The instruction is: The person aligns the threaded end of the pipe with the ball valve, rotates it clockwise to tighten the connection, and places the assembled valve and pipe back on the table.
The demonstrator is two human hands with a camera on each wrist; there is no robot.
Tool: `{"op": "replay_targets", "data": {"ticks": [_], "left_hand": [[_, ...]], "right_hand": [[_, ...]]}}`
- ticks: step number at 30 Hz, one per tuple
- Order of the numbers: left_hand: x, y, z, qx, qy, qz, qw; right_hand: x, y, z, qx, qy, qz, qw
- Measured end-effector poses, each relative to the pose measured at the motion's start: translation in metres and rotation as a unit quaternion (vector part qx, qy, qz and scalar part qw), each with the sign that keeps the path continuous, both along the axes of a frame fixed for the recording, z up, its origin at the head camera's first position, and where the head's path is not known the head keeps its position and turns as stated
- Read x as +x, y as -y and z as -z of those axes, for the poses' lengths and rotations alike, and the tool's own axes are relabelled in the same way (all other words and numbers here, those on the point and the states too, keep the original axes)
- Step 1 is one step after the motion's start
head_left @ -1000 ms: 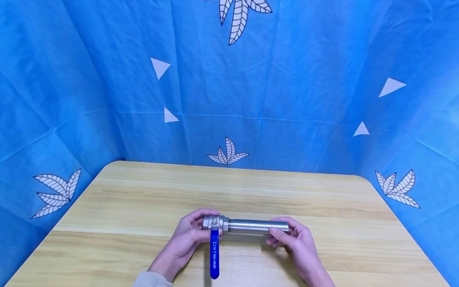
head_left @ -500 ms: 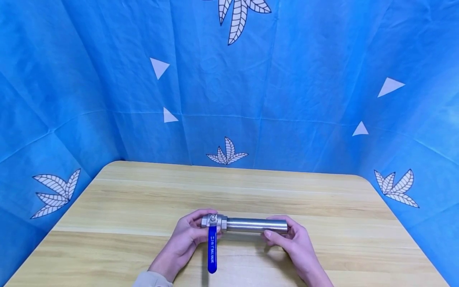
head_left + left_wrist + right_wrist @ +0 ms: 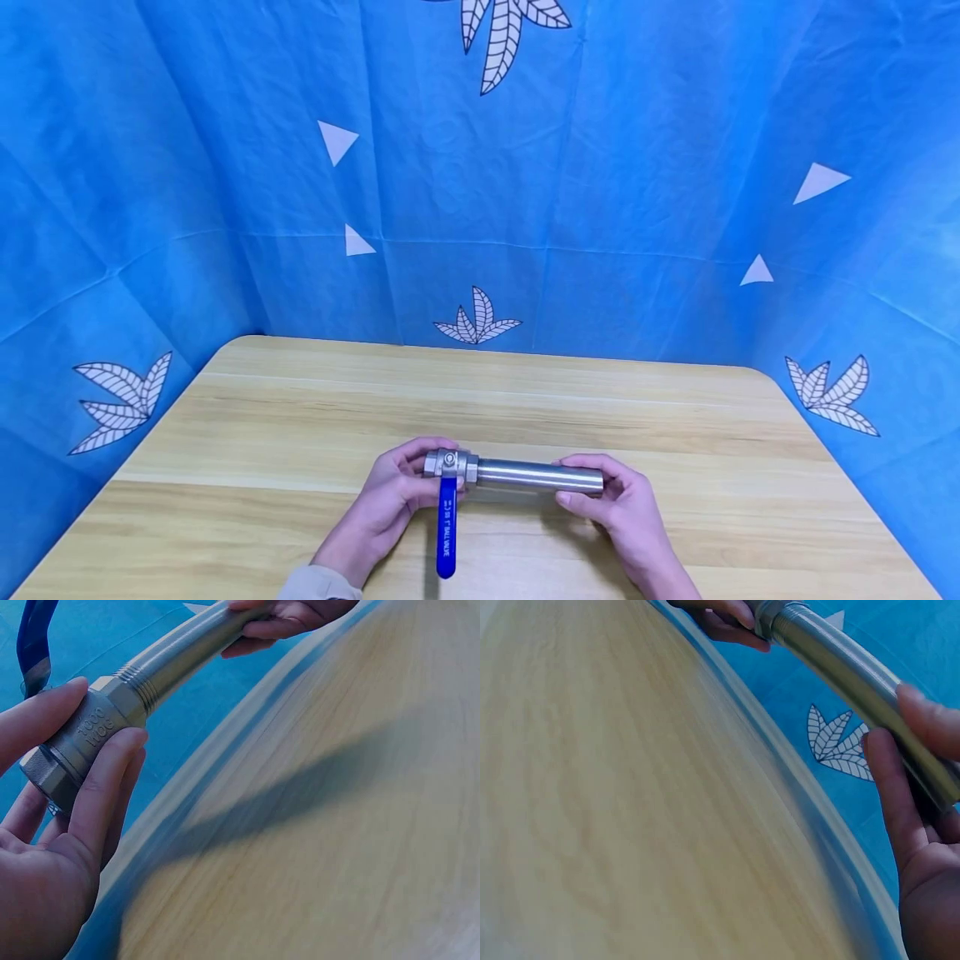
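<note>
My left hand [image 3: 393,492] grips a steel ball valve [image 3: 90,735] by its body, thumb on the near side and fingers behind. The valve's long blue lever [image 3: 447,529] points toward me. A straight steel pipe [image 3: 525,474] runs to the right from the valve, its end in the valve's hex socket, and a few threads show at the joint in the left wrist view. Around the pipe's free end, my right hand [image 3: 626,508] holds with thumb in front and fingers behind. Valve and pipe are level, held above the table, with a shadow below.
A light wood-grain table [image 3: 300,400] with rounded far corners lies beneath. Blue cloth [image 3: 637,150] printed with white leaves and triangles hangs around its back and sides.
My right thumb has shifted slightly from the pipe's front face to its lower edge. The valve, lever and left hand keep nearly the same place.
</note>
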State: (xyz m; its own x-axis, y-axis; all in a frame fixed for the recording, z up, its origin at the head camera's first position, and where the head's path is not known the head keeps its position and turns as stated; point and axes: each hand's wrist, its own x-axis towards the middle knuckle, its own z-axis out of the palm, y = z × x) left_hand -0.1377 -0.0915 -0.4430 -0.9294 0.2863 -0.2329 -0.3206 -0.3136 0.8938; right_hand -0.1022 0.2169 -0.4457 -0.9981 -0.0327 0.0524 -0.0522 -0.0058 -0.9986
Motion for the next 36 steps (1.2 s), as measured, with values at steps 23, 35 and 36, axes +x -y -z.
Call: {"op": "replay_targets", "data": {"ticks": [23,35,36], "left_hand": [[-0.0015,-0.0014,-0.0009,0.011,0.012,0.001,0.9999],[-0.0005,0.0026,0.0012,0.018,0.026,-0.01,0.9995],[-0.0006,0.0029,0.001,0.015,0.025,-0.009,0.9995]], "right_hand": [[-0.0014,0.0018,-0.0018,-0.004,0.032,-0.04,0.9987],[-0.0001,-0.0017,0.0008,-0.062,0.016,-0.055,0.9964],[0.0,-0.0018,0.0006,-0.059,0.015,-0.055,0.9966]]}}
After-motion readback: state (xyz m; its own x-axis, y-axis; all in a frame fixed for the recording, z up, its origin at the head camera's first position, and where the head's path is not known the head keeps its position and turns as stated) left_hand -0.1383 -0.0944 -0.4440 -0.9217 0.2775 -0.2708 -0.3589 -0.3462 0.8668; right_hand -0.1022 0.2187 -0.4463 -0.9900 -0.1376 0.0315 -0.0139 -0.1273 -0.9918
